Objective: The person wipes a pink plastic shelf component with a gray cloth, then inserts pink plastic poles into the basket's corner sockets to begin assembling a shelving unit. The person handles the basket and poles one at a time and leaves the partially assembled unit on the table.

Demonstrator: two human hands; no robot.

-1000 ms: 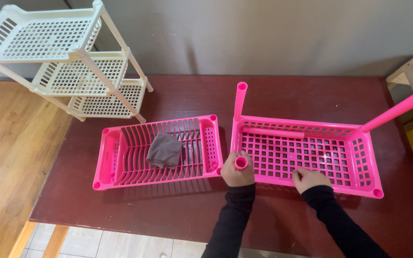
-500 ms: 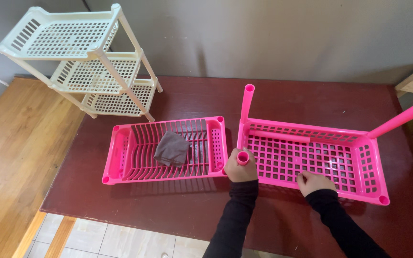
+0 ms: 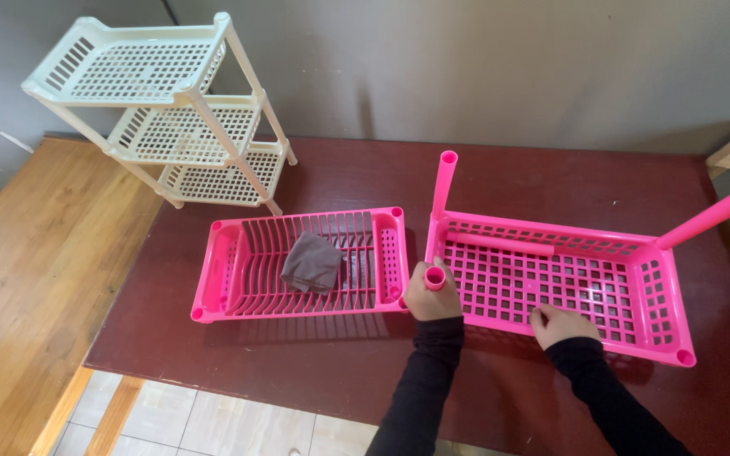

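Gripping a short pink plastic tube leg [image 3: 435, 278], left hand [image 3: 429, 295] is wrapped tight round it, long axis upright, at the near-left corner of the pink grid plastic shelf tray [image 3: 568, 279]. Right hand [image 3: 561, 324], fingers curled, presses the tray's near rim, further from that corner.

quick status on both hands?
Left hand: closed around an upright pink tube at the near left corner of the pink grid tray.
Right hand: holding nothing, fingers resting on the tray's near edge.
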